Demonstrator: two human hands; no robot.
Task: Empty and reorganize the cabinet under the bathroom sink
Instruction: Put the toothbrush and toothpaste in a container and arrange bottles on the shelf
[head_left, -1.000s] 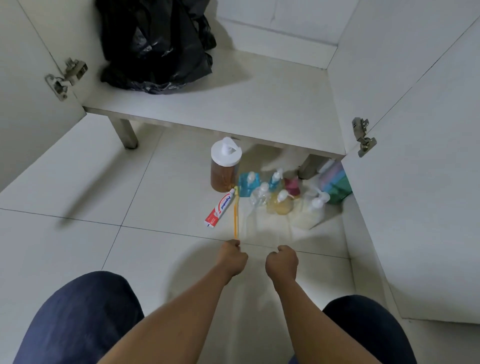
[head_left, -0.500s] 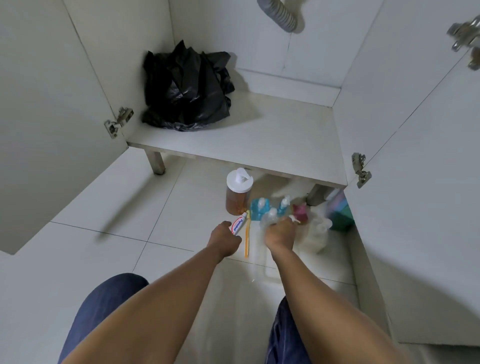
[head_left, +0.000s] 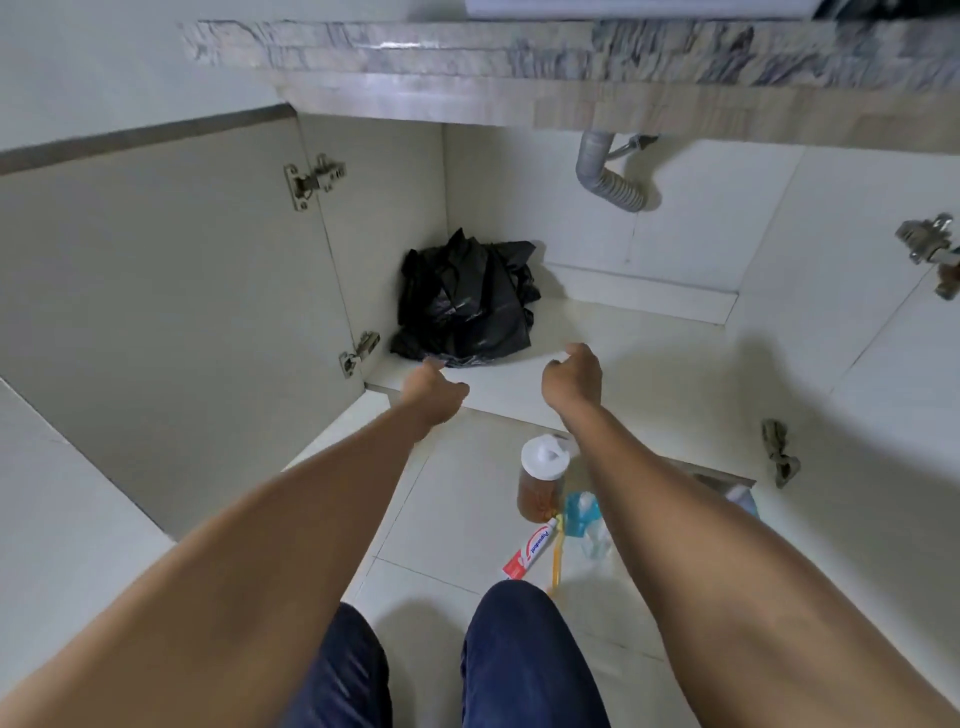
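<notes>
A bag (head_left: 462, 301) is being kept in the back left corner of the cabinet shelf (head_left: 649, 353). On the floor (head_left: 457, 499), before the shelf's front edge, a jar (head_left: 543, 478) is being flanked on its right by a bottle (head_left: 579, 512). A tube (head_left: 530, 551) and a toothbrush (head_left: 557, 561) are being left side by side just before the jar, the tube on the left.

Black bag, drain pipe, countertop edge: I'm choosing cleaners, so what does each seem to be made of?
Black bag: thin plastic film, glossy; its crumpled folds catch the light.
Drain pipe: probably grey plastic, matte; the bend is ribbed and looks flexible.
Countertop edge: polished stone, marble or an imitation; grey veining with a shine.
</notes>
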